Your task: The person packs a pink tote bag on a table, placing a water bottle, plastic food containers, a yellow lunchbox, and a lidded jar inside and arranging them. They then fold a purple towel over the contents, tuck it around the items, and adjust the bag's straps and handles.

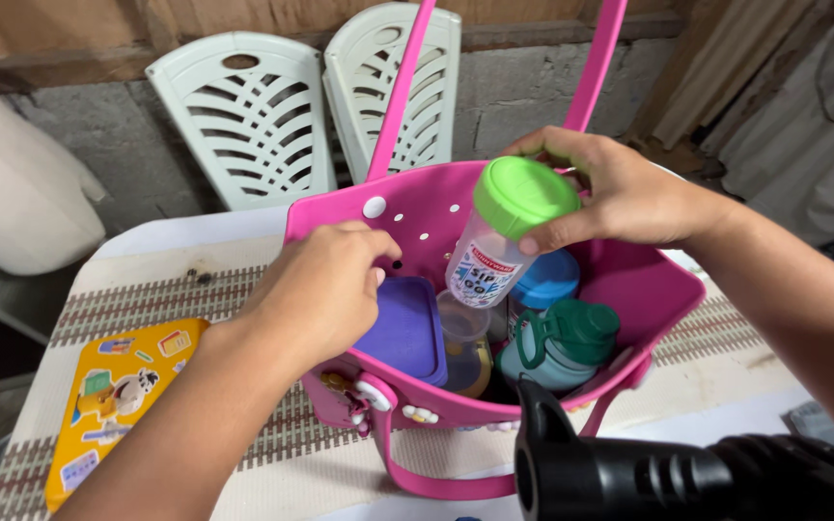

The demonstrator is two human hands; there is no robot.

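Green-lidded bottle (504, 236) over pink tote (629, 280), frame centre.
Right hand (629, 198) grips lid; left hand (325, 289) curled on the rim. Bottle likely light, rigid, smooth: hold at lid.

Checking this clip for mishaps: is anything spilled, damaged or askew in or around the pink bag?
Nothing is spilled or broken. The green-lidded bottle is tilted, but the right hand holds it over the pink bag. The left hand rests on the bag's rim beside the purple container. The teal bottle lies leaning inside.
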